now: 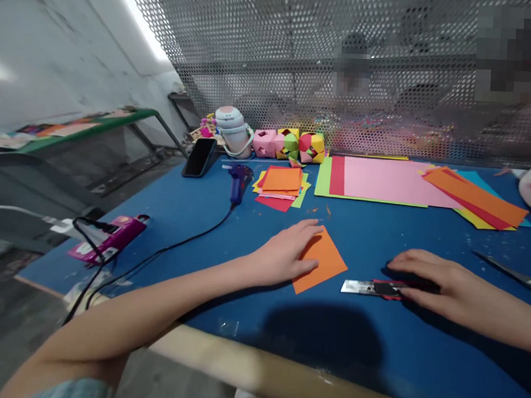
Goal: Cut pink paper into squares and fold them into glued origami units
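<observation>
The left hand (289,251) lies loosely spread on an orange paper square (325,261) on the blue tabletop (191,278); the right hand (453,284) curls partway over a snap-off cutter (380,288), though whether it grips I can't tell. The cutter's metal end points leftward, so a careless slide could nick paper or fingers.

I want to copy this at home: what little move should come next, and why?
Perhaps the right hand should slide the cutter aside: its silver end points toward the orange square, where the left hand rests.
</observation>
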A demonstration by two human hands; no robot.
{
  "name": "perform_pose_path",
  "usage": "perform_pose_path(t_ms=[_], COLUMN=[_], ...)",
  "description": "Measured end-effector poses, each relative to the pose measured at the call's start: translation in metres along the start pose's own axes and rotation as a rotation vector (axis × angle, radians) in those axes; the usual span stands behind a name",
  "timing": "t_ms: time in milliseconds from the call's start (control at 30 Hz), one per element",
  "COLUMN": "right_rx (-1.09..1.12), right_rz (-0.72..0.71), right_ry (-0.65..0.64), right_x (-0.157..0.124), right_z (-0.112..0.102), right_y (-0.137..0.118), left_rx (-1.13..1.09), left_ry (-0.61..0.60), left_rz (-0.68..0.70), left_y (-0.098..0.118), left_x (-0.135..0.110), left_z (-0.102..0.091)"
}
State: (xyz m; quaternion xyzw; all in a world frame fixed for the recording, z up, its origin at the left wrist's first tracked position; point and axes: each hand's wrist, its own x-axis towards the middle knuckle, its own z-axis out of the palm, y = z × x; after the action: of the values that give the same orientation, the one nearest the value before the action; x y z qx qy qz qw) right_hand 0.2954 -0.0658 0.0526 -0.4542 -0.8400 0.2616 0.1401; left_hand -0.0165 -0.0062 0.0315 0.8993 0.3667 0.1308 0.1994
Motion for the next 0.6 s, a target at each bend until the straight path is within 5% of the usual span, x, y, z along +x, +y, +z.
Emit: perform_pose_path(t_ms=[167,300,600], right_rx=[0.694,1.224,1.415], right_rz=[0.358,0.505,0.496], right_ry=[0.05,0.033,0.073], right_x=[0.04,0.078,0.117], right_z=[-0.003,0.007,0.031], right_y=[-0.019,-0.031,-0.047], left_rx=[0.055,0.065,0.022], left_ry=[-0.072,-0.076,-0.016], left_rz=[-0.034,-0.069,-0.064], left_y=[0.004,0.007,-0.004], left_x=[-0.004,-0.004,-0.004], left_z=[0.0,-0.002,0.003])
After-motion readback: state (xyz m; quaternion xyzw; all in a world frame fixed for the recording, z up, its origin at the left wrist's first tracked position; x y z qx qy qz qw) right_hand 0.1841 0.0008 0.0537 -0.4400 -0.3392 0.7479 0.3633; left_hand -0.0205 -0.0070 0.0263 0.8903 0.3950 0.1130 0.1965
